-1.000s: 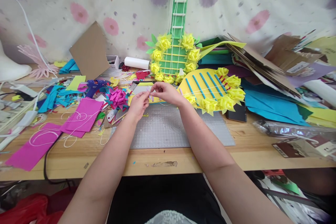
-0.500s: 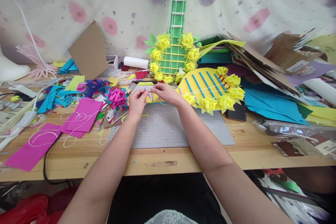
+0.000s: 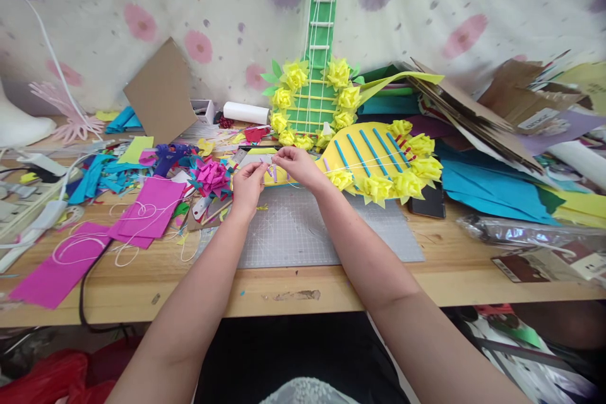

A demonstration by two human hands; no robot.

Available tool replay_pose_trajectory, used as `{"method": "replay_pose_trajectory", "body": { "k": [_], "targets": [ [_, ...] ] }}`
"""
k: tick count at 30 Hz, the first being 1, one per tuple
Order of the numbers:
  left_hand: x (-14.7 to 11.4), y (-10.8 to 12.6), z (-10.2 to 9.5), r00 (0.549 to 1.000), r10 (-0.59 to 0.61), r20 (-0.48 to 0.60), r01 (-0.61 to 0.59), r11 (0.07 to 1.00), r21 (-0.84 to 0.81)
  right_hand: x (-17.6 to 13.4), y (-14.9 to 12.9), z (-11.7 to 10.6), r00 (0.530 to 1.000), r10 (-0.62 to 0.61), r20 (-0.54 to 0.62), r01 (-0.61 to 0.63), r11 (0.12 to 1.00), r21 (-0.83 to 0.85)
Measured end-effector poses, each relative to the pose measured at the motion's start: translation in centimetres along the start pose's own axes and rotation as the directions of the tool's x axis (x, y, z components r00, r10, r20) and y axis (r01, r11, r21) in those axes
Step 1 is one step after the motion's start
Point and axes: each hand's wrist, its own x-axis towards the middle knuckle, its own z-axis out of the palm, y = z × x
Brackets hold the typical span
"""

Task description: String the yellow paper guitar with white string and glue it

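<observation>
A yellow craft guitar (image 3: 348, 142) lies on its back over the grey cutting mat (image 3: 303, 233), its neck pointing left. Blue strips cross its body, and yellow paper flowers (image 3: 409, 183) edge the right end. My left hand (image 3: 250, 183) is closed in a pinch above the neck, on a thin white string. Close beside it, my right hand (image 3: 296, 166) also pinches the string, fingertips nearly touching the left ones. White string (image 3: 374, 161) runs from there across the body. Small purple strips lie on the neck, partly hidden by my fingers.
A green craft guitar (image 3: 318, 85) leans upright against the flowered cloth behind. Magenta paper (image 3: 146, 208) with loose string, a blue glue gun (image 3: 169, 158) and a magenta paper flower (image 3: 211, 175) lie to the left. Blue sheets (image 3: 487, 186) and cardboard (image 3: 468, 110) pile up on the right.
My right hand has shifted very slightly up and left, its fingertips a little higher over the neck. Both hands stay pinched, and the guitar lies as before.
</observation>
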Motion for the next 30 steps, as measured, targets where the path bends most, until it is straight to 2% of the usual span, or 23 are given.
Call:
{"method": "replay_pose_trajectory", "body": {
  "k": [3,7,10,12,15,18,20,22,25,28,30],
  "targets": [
    [0.0,0.0,0.0,0.999,-0.008,0.038,0.008,1.000,-0.001,-0.1,-0.1,0.1,0.996,0.068,0.054,-0.076,0.984,0.162],
    [0.0,0.0,0.1,0.993,-0.047,0.111,0.048,0.999,-0.005,-0.2,-0.3,-0.3,0.971,0.148,0.187,-0.215,0.886,0.410],
    [-0.1,0.1,0.1,0.992,-0.062,0.111,0.063,0.998,-0.003,-0.1,-0.2,-1.0,0.975,0.139,0.172,-0.211,0.822,0.529],
    [-0.2,0.1,0.1,0.991,-0.067,0.113,0.067,0.998,0.004,0.0,-0.2,-1.6,0.982,0.132,0.132,-0.182,0.838,0.514],
    [-0.2,0.1,0.2,0.992,-0.053,0.113,0.049,0.998,0.039,-0.3,-0.2,-1.9,0.985,0.145,0.091,-0.165,0.946,0.279],
    [-0.1,0.0,0.2,0.994,-0.019,0.105,0.011,0.997,0.076,-0.7,-0.6,-1.5,0.983,0.120,0.137,-0.128,0.990,0.057],
    [0.0,-0.1,0.1,0.994,-0.004,0.110,-0.006,0.997,0.083,-0.9,-0.8,-1.1,0.980,0.101,0.169,-0.108,0.994,0.030],
    [0.0,-0.1,0.0,0.993,-0.002,0.115,-0.008,0.996,0.086,-0.9,-0.9,-0.8,0.985,0.096,0.141,-0.106,0.992,0.062],
    [-0.1,0.0,0.0,0.992,-0.022,0.121,0.014,0.998,0.067,-0.6,-0.9,-0.8,0.990,0.128,0.065,-0.139,0.967,0.213],
    [-0.2,0.1,0.1,0.991,-0.043,0.125,0.041,0.999,0.021,-0.3,-0.7,-1.2,0.978,0.152,0.144,-0.199,0.887,0.416],
    [-0.2,0.2,0.2,0.991,-0.054,0.126,0.052,0.999,0.014,-0.1,-0.3,-1.6,0.968,0.137,0.212,-0.225,0.846,0.483]
  ]
}}
